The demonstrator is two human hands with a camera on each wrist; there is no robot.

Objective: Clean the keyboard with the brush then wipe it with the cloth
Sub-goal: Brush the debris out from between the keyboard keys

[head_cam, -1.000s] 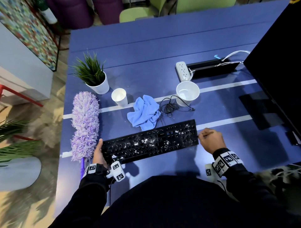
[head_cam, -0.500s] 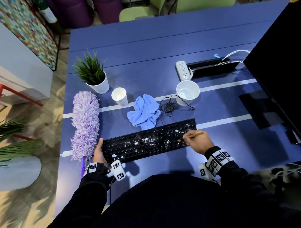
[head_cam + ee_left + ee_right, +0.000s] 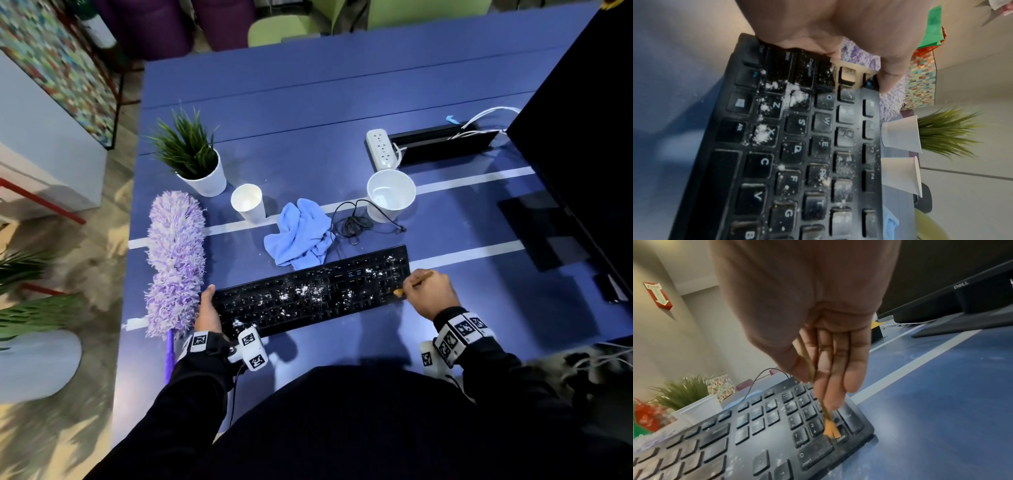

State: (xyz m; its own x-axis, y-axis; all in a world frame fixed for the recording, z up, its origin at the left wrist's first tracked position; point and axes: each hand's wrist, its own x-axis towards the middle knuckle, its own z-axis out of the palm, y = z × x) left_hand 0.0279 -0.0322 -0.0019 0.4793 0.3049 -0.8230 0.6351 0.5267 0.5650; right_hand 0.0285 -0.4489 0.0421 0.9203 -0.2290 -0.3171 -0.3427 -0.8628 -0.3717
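On the near part of the blue table (image 3: 308,102) lies the black keyboard (image 3: 308,294), dusted with white powder across its middle and left keys. The right hand (image 3: 428,294) pinches a thin wooden brush (image 3: 829,423) between thumb and fingers, its orange bristles touching the keys at the near right corner of the number pad. The left hand (image 3: 207,311) clasps the keyboard's left end, thumb on the keys. Just beyond the keyboard's far edge sits the crumpled light-blue cloth (image 3: 298,233), touching it. A purple duster (image 3: 174,260) lies to the left, beside the left hand. Farther off stand two white cups and a potted plant (image 3: 191,154).
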